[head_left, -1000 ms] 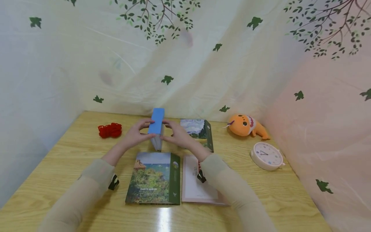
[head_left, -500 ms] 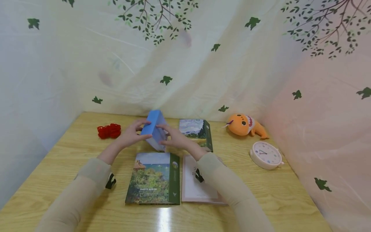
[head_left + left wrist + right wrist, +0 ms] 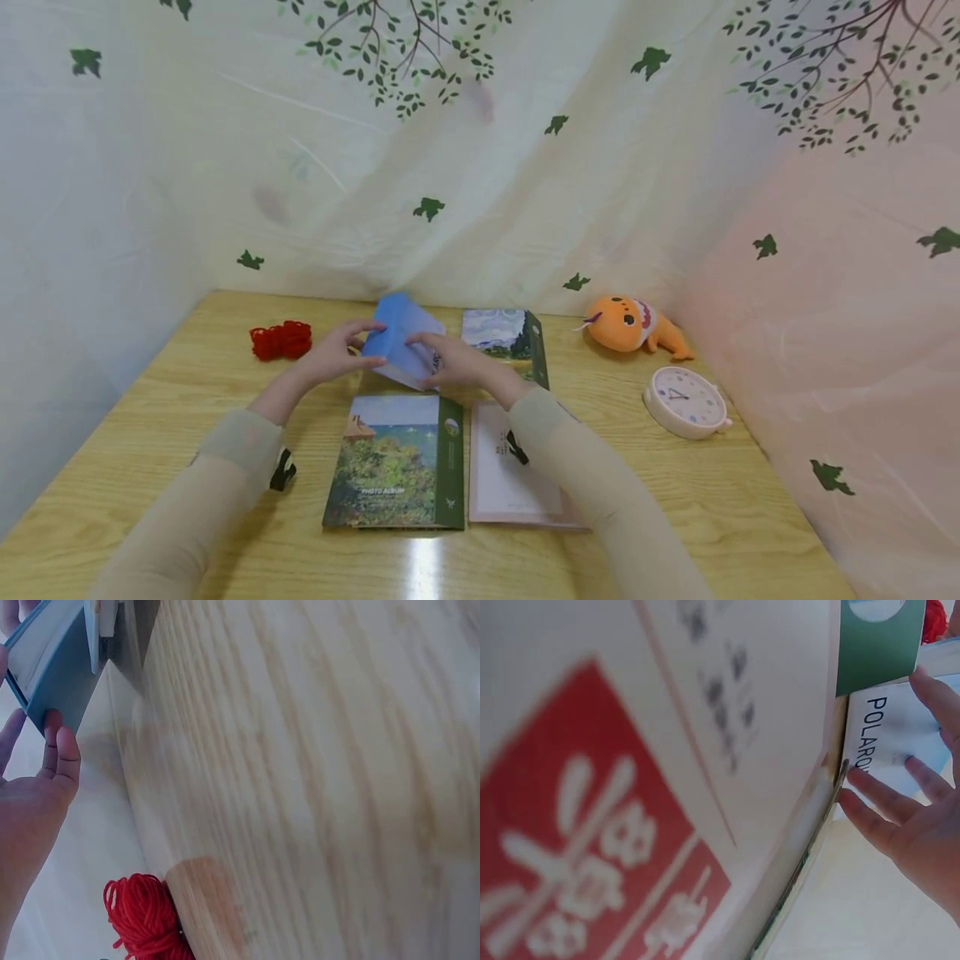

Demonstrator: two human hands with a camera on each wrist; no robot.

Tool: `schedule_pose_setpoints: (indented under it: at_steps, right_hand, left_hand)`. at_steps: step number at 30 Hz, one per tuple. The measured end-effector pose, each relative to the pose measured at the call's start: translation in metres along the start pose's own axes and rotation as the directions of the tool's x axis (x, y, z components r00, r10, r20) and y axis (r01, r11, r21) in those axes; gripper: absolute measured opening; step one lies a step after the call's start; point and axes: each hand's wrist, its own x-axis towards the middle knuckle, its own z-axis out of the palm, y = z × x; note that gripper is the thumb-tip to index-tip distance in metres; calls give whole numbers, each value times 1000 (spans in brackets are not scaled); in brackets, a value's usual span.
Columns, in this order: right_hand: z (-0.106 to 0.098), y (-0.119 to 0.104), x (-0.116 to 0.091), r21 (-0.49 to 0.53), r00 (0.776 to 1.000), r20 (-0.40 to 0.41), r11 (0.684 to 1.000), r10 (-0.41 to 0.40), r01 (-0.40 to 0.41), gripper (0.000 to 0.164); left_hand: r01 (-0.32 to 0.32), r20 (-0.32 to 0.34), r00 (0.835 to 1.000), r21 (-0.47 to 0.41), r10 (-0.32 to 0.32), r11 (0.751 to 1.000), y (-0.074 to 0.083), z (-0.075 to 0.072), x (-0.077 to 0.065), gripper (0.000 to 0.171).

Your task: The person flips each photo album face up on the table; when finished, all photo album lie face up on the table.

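A thick blue album (image 3: 397, 317) leans to the right at the back middle of the table, its blue spine up. My left hand (image 3: 330, 354) holds the spine side between thumb and fingers. On the pale cover, which bears dark letters reading POLARO in the right wrist view (image 3: 874, 727), rest the spread, mostly straight fingers of my right hand (image 3: 457, 360). The album's lower edge is partly hidden. In front lies a photo album with a garden painting (image 3: 386, 467). Beside it lies a pale pink-edged book (image 3: 498, 492), partly under my right sleeve.
Behind the right wrist lies another album with a landscape cover (image 3: 498, 333). A red yarn bundle (image 3: 281, 340) is at the back left. An orange plush shark (image 3: 622, 323) and a round pink clock (image 3: 686, 402) stand on the right. Printed curtains enclose the table (image 3: 172, 467).
The blue album has gone from upright to leaning right, so its cover now shows. Both hands have followed it, the right fingers now lying on the cover.
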Motion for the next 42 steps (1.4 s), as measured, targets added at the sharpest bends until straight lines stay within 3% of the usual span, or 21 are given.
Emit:
schedule_pose_setpoints:
  at_steps: [8, 18, 29, 42]
  right_hand:
    - [0, 5, 2, -70, 995, 73, 996, 62, -57, 74]
    - [-1, 8, 3, -184, 993, 114, 983, 33, -12, 68]
    - [-2, 10, 1, -163, 991, 132, 987, 34, -12, 62]
    - [-2, 15, 0, -187, 991, 132, 982, 8, 17, 65]
  left_hand:
    - [-1, 66, 998, 0, 1, 1000, -10, -6, -1, 68]
    - [-43, 150, 988, 73, 32, 996, -27, -8, 2, 72]
    - [-41, 195, 981, 144, 12, 989, -21, -7, 5, 65]
    - [-35, 175, 985, 207, -2, 978, -13, -5, 2, 68]
